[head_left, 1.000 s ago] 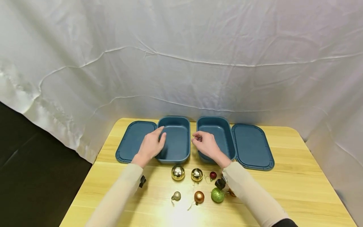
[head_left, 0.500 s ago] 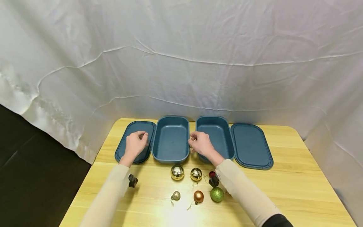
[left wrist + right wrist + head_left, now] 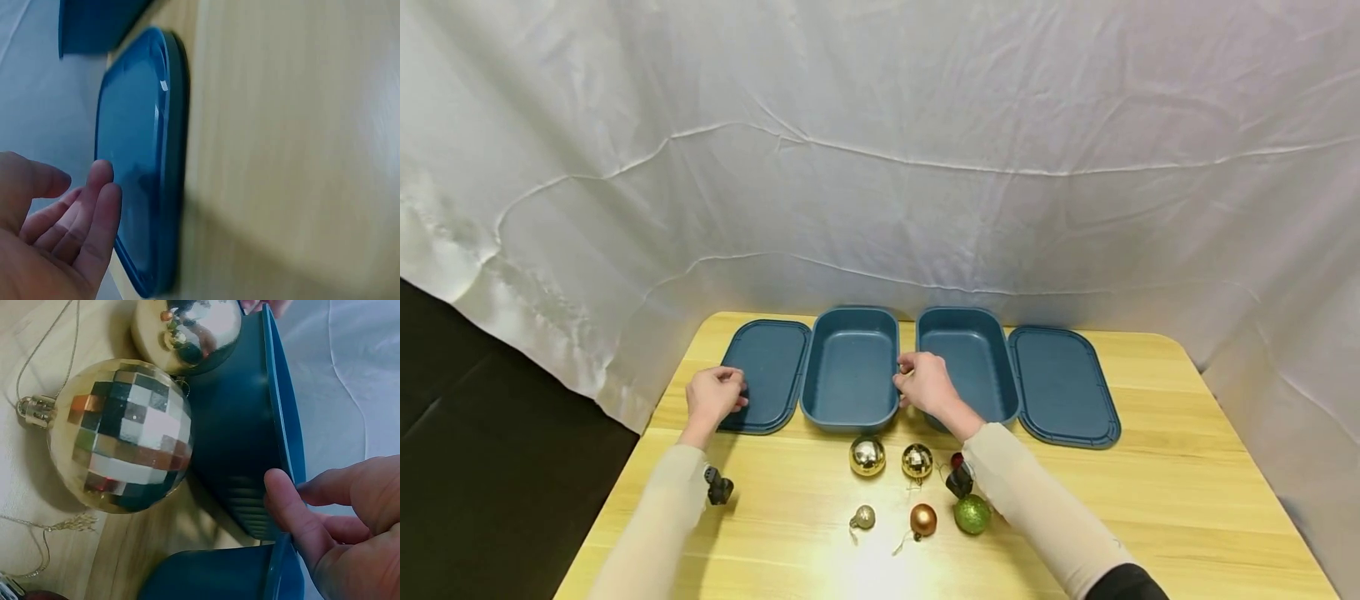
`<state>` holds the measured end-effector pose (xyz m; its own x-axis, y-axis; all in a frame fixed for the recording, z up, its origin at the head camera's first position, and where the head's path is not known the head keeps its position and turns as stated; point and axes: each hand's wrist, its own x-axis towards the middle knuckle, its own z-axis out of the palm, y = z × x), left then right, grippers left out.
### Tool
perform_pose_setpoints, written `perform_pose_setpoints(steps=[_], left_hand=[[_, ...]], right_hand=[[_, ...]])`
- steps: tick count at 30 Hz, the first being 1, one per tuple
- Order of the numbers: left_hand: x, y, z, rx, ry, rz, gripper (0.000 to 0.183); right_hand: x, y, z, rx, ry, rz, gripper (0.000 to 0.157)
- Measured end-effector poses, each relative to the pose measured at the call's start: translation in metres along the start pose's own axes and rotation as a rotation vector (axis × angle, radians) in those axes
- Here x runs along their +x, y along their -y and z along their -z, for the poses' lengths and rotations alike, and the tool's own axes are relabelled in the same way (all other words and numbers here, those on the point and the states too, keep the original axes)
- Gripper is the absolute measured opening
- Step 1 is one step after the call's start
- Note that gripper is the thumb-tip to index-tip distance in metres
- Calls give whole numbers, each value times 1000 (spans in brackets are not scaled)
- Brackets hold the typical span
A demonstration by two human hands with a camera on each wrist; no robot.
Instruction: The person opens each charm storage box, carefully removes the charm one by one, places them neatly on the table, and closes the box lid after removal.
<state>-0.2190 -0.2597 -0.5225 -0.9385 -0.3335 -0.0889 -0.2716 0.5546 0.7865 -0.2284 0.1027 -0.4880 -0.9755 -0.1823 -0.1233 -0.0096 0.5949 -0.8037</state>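
Observation:
Over the front-left part of the left blue lid [image 3: 767,375] is my left hand [image 3: 713,393], fingers loosely bent. The left wrist view shows nothing between that thumb and the fingers [image 3: 94,219]. My right hand [image 3: 927,382] is at the right side of the left blue plastic box [image 3: 850,421]. Its thumb and fingers pinch the rim [image 3: 284,425] of that box, as the right wrist view shows. Just to the right stands a second blue box [image 3: 1000,367], partly behind the right hand and wrist. Both boxes look bare inside.
Christmas baubles lie in front of the boxes: smooth gold [image 3: 867,456], faceted gold [image 3: 917,461], small glittery [image 3: 864,517], copper [image 3: 922,520], green [image 3: 972,514], and a red one [image 3: 957,460] partly hidden. Another lid [image 3: 1063,385] lies right. A white curtain [image 3: 880,208] hangs behind.
My left hand has moved left from the left box's edge to over the left lid. My right hand has shifted slightly left and down, onto the left box's rim.

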Motion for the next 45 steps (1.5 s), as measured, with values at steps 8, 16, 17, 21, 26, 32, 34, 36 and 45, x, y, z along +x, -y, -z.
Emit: perform_pose_setpoints(steps=[8, 16, 17, 21, 26, 32, 34, 36, 45], left_hand=[[2, 18, 12, 177, -135, -1, 34], [0, 32, 17, 252, -212, 78, 30], [0, 34, 17, 260, -215, 79, 30], [-1, 38, 16, 285, -209, 72, 29], [-2, 42, 17, 316, -201, 53, 28], [-1, 44, 17, 340, -194, 30, 27], [-2, 43, 17, 352, -192, 28, 27], [-3, 42, 17, 369, -188, 29, 26], [-4, 40, 17, 398, -192, 26, 27]], right_hand=[[0, -1, 0, -1, -30, -4, 44], [0, -2, -2, 3, -31, -8, 44], [0, -2, -2, 5, -32, -7, 44], [0, -2, -2, 8, -36, 1, 44], [0, -4, -3, 2, -38, 18, 44], [1, -6, -3, -3, -43, 28, 43], [1, -6, -3, -3, -41, 27, 43], [1, -6, -3, -5, -38, 27, 43], [0, -4, -1, 12, -30, 18, 44]])
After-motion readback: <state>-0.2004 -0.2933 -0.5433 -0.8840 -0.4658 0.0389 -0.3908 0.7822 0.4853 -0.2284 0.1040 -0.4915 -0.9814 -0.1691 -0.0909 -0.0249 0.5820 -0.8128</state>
